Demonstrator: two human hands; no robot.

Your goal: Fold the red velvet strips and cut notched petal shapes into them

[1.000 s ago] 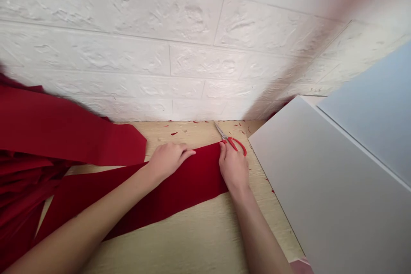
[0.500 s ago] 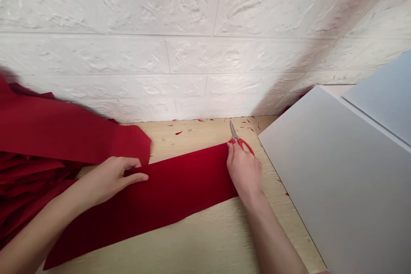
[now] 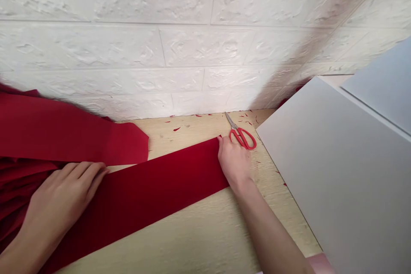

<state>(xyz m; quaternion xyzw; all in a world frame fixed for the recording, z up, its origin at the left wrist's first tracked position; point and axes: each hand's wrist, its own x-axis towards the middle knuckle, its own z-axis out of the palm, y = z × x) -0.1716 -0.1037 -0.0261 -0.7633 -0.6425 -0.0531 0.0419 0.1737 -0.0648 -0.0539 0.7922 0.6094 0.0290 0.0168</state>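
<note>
A long strip of dark red fabric lies slanted across the pale wooden tabletop. My right hand grips its right end, thumb and fingers closed at the upper corner. At the strip's upper edge, further left, my left hand has its fingers together and the thumb tucked under, pinching the edge. Just beyond my right hand lie scissors with red handles, blades pointing to the wall. Behind my left hand, a separate red fabric piece with clipped corners lies along the wall.
A folded heap of red fabric sits at the left. Small red scraps are scattered along the foot of the white brick-patterned wall. A large grey-white box or panel bounds the right side.
My left hand has slid left along the strip's upper edge, its fingers coming together. My right hand has shifted slightly left with the strip's end, leaving the scissor handles more exposed.
</note>
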